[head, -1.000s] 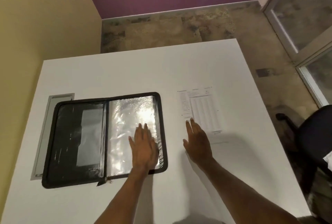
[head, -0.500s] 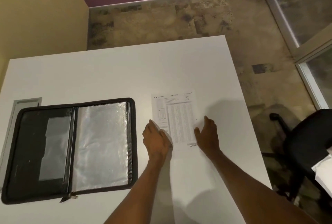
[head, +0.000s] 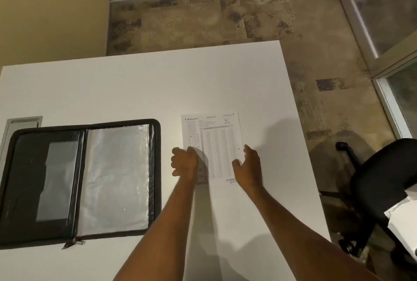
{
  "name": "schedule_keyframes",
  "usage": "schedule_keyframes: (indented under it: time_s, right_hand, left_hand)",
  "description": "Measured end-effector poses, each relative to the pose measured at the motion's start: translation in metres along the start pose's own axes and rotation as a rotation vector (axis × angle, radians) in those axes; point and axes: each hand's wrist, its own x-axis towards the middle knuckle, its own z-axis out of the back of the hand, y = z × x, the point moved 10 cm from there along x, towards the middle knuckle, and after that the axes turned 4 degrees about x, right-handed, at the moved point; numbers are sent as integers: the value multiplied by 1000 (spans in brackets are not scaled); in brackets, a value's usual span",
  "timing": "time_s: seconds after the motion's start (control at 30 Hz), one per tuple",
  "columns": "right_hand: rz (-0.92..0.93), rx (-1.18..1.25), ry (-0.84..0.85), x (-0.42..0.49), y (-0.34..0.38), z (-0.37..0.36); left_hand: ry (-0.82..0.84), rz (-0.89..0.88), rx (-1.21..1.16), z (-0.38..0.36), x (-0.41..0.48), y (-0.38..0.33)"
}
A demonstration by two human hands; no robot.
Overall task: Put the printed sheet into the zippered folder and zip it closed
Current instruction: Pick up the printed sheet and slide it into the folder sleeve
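Observation:
The printed sheet [head: 214, 145], white with dense tables of small print, lies on the white table [head: 135, 86] right of centre. My left hand [head: 185, 164] curls its fingers over the sheet's left edge near the bottom, where that corner is raised and throws a dark shadow. At the right edge, my right hand [head: 248, 165] has its thumb on top of the paper and its fingers along the side. The black zippered folder [head: 157, 168] lies open flat at the left, with a clear plastic sleeve [head: 117, 177] on its right half. Its zipper pull [head: 76, 241] sticks out at the near edge.
A grey cable hatch [head: 15, 126] is set into the table behind the folder's far left corner. A black office chair [head: 383, 179] stands right of the table, with a white object [head: 404, 219] at the frame's edge. The table's right edge runs close to the sheet.
My left hand left the folder's clear sleeve and moved right to the sheet's left edge. My right hand shifted to the sheet's right edge. The view swung right.

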Motion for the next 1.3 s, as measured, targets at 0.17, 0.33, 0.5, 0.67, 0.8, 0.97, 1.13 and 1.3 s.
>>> schedule_keyframes:
  time_s: [0.17, 0.33, 0.5, 0.67, 0.8, 0.97, 1.13, 1.3]
  right_hand:
    - [4, -12, 7, -4, 1, -1]
    - [2, 2, 11, -6, 2, 0]
    - [14, -3, 23, -6, 3, -1]
    - [11, 6, 31, -6, 2, -1]
    - [22, -1, 34, -1, 1, 0]
    - [-56, 182, 34, 13, 0, 16]
    - [12, 619, 410, 10, 33, 16]
    - [0, 690, 644, -8, 46, 9]
  left_hand:
    - [222, 23, -168, -5, 17, -1]
    - [291, -90, -199, 2, 16, -8]
    - [376, -70, -288, -2, 12, -4]
    - [395, -89, -315, -2, 18, 7]
    - [389, -116, -360, 6, 22, 12]
    - [570, -182, -427, 15, 18, 11]
    - [734, -262, -473, 28, 8, 6]
    - [796, -363, -460, 44, -10, -10]
